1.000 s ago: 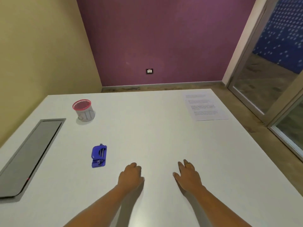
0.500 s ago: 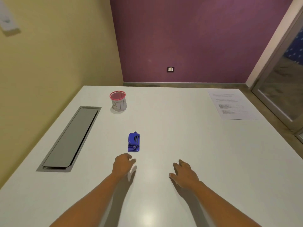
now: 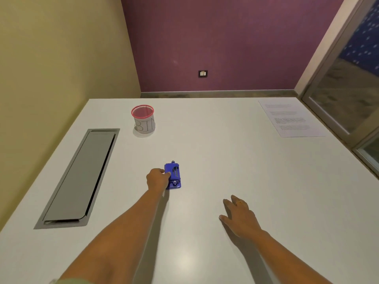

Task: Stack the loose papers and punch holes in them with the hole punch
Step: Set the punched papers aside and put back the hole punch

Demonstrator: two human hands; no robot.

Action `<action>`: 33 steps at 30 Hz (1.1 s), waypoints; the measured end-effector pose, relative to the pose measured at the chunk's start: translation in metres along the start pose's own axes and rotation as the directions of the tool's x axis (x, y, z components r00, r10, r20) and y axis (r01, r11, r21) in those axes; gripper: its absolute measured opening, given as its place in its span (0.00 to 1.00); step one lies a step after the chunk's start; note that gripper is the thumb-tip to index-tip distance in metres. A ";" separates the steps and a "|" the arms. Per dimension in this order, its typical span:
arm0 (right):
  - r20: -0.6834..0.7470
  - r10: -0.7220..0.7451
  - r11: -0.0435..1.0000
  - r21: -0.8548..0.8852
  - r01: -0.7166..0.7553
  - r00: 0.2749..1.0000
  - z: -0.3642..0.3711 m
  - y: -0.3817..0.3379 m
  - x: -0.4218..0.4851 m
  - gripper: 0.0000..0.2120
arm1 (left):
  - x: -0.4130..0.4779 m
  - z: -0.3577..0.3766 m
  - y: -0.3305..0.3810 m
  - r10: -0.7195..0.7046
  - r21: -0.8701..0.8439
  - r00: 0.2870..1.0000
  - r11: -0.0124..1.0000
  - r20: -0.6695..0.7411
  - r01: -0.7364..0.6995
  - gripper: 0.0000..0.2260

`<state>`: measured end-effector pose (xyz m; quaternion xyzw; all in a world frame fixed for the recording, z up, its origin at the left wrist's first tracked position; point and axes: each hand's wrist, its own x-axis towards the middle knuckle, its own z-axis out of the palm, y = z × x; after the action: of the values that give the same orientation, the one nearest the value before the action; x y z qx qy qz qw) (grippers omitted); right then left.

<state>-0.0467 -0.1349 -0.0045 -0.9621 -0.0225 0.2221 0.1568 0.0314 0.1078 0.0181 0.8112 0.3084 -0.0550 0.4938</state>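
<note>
Blue hole punch (image 3: 174,175) sits mid-table (image 3: 225,160), left hand (image 3: 156,179) curled against its side, grasp unclear. Right hand (image 3: 239,217) rests spread. Papers (image 3: 291,119) lie far right.

A broad white matte surface (image 3: 225,160) fills the room's corner, with a long grey metal cable hatch (image 3: 80,177) set into it. Behind stand a mustard-yellow wall (image 3: 61,58), a plum-purple wall (image 3: 225,37) bearing a small socket (image 3: 202,73), and a glass-panelled door (image 3: 348,83).
</note>
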 end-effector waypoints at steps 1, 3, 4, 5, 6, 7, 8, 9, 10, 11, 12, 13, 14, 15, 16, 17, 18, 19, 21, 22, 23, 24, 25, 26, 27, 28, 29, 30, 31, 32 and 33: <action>-0.005 0.003 1.000 -0.010 -0.003 1.000 0.000 0.000 0.000 0.28 | 0.001 0.002 0.003 0.001 -0.014 1.000 1.000 0.006 0.000 0.12; -0.014 0.009 1.000 -0.019 -0.009 1.000 0.001 -0.001 0.000 0.28 | 0.004 0.005 0.006 -0.018 -0.049 1.000 0.999 0.012 0.018 0.02; -0.018 0.013 1.000 -0.015 -0.013 1.000 0.001 -0.001 0.000 0.27 | 0.008 0.007 0.007 -0.030 -0.073 0.999 0.997 0.011 0.030 0.05; -0.023 0.016 1.000 -0.008 -0.017 1.000 0.002 -0.001 0.000 0.27 | 0.012 0.007 0.007 -0.034 -0.086 0.999 0.996 0.018 0.035 0.08; -0.029 0.018 1.000 -0.002 -0.019 0.999 0.002 -0.002 0.001 0.27 | 0.015 0.007 0.007 -0.046 -0.111 0.999 0.993 0.028 0.049 0.11; -0.033 0.020 1.000 0.002 -0.020 0.999 0.002 -0.002 0.001 0.27 | 0.018 0.006 0.007 -0.053 -0.134 0.998 0.989 0.035 0.057 0.12; -0.037 0.023 1.000 0.004 -0.023 0.999 0.002 -0.002 0.001 0.27 | 0.020 0.006 0.006 -0.063 -0.160 0.997 0.985 0.048 0.070 0.13; -0.041 0.027 1.000 0.006 -0.027 0.999 0.002 -0.002 0.001 0.27 | 0.022 0.005 0.005 -0.063 -0.184 0.996 0.980 0.057 0.073 0.12; -0.042 0.031 1.000 0.006 -0.031 0.999 0.001 -0.003 0.002 0.26 | 0.021 0.004 0.004 -0.070 -0.212 0.995 0.974 0.069 0.083 0.10; -0.044 0.035 0.999 0.004 -0.034 0.998 0.001 -0.003 0.002 0.26 | 0.021 0.003 0.003 -0.074 -0.242 0.994 0.966 0.078 0.091 0.09; -0.045 0.039 0.999 0.001 -0.039 0.998 0.001 -0.003 0.002 0.26 | 0.019 0.002 0.001 -0.086 -0.264 0.993 0.959 0.087 0.106 0.09; -0.046 0.043 0.999 -0.003 -0.044 0.998 0.001 -0.004 0.002 0.26 | 0.020 0.001 -0.002 -0.091 -0.267 0.992 0.957 0.086 0.111 0.09; -0.048 0.046 0.999 -0.004 -0.047 0.998 0.001 -0.004 0.002 0.26 | 0.020 -0.001 -0.004 -0.098 -0.258 0.992 0.959 0.086 0.117 0.08; -0.052 0.049 0.999 -0.002 -0.049 0.997 0.001 -0.005 0.002 0.26 | 0.021 -0.002 -0.006 -0.104 -0.253 0.991 0.960 0.083 0.122 0.07; -0.056 0.051 0.999 0.001 -0.051 0.997 0.001 -0.005 0.001 0.26 | 0.020 -0.003 -0.007 -0.115 -0.255 0.990 0.958 0.080 0.132 0.06; -0.059 0.053 0.999 0.002 -0.053 0.997 0.001 -0.006 0.001 0.26 | 0.021 -0.003 -0.007 -0.116 -0.255 0.990 0.958 0.076 0.132 0.06; -0.062 0.055 0.998 0.004 -0.055 0.997 0.001 -0.007 0.001 0.26 | 0.021 -0.004 -0.007 -0.122 -0.252 0.989 0.957 0.085 0.140 0.07; -0.064 0.058 0.998 0.006 -0.057 0.996 0.001 -0.007 0.002 0.26 | 0.021 -0.004 -0.007 -0.122 -0.263 0.988 0.954 0.095 0.143 0.07; -0.064 0.064 0.998 0.007 -0.064 0.996 0.001 -0.008 0.002 0.26 | 0.019 -0.005 -0.007 -0.108 -0.278 0.988 0.951 0.110 0.134 0.03; -0.062 0.067 0.998 0.005 -0.067 0.996 0.001 -0.008 0.001 0.26 | 0.020 -0.005 -0.008 -0.105 -0.260 0.989 0.957 0.102 0.128 0.06; -0.060 0.070 0.998 0.005 -0.070 0.996 0.001 -0.008 0.001 0.25 | 0.021 -0.005 -0.010 -0.107 -0.242 0.990 0.962 0.093 0.127 0.08; -0.058 0.074 0.997 0.005 -0.074 0.996 0.001 -0.008 0.001 0.25 | 0.021 -0.006 -0.011 -0.118 -0.237 0.989 0.962 0.089 0.136 0.09; -0.057 0.079 0.997 0.006 -0.079 0.995 0.001 -0.009 0.001 0.25 | 0.021 -0.007 -0.013 -0.126 -0.248 0.988 0.958 0.087 0.144 0.10; -0.055 0.086 0.996 0.010 -0.086 0.995 0.000 -0.010 0.001 0.25 | 0.020 -0.008 -0.014 -0.132 -0.266 0.987 0.952 0.093 0.152 0.11; -0.057 0.092 0.996 0.015 -0.091 0.994 0.000 -0.010 0.002 0.25 | 0.020 -0.009 -0.015 -0.134 -0.291 0.986 0.943 0.102 0.158 0.12; -0.060 0.099 0.995 0.018 -0.098 0.993 0.000 -0.011 0.004 0.24 | 0.018 -0.012 -0.017 -0.137 -0.318 0.984 0.933 0.112 0.166 0.12; -0.065 0.104 0.994 0.021 -0.103 0.992 0.000 -0.012 0.004 0.24 | 0.018 -0.015 -0.019 -0.137 -0.342 0.983 0.924 0.120 0.171 0.13; -0.070 0.108 0.994 0.023 -0.107 0.992 -0.001 -0.014 0.005 0.23 | 0.018 -0.018 -0.022 -0.138 -0.365 0.983 0.915 0.122 0.174 0.14; -0.076 0.112 0.994 0.023 -0.111 0.991 -0.002 -0.015 0.006 0.22 | 0.019 -0.022 -0.026 -0.140 -0.385 0.983 0.906 0.118 0.175 0.15; -0.077 0.117 0.993 0.022 -0.116 0.990 -0.003 -0.016 0.007 0.21 | 0.018 -0.027 -0.028 -0.147 -0.399 0.983 0.899 0.112 0.180 0.15; -0.077 0.120 0.993 0.022 -0.118 0.990 -0.004 -0.018 0.007 0.21 | 0.019 -0.033 -0.031 -0.158 -0.414 0.982 0.891 0.105 0.188 0.15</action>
<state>-0.0376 -0.1183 0.0016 -0.9682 0.0430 0.1935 0.1525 0.0221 0.1533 0.0034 0.6521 0.3670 -0.0584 0.6608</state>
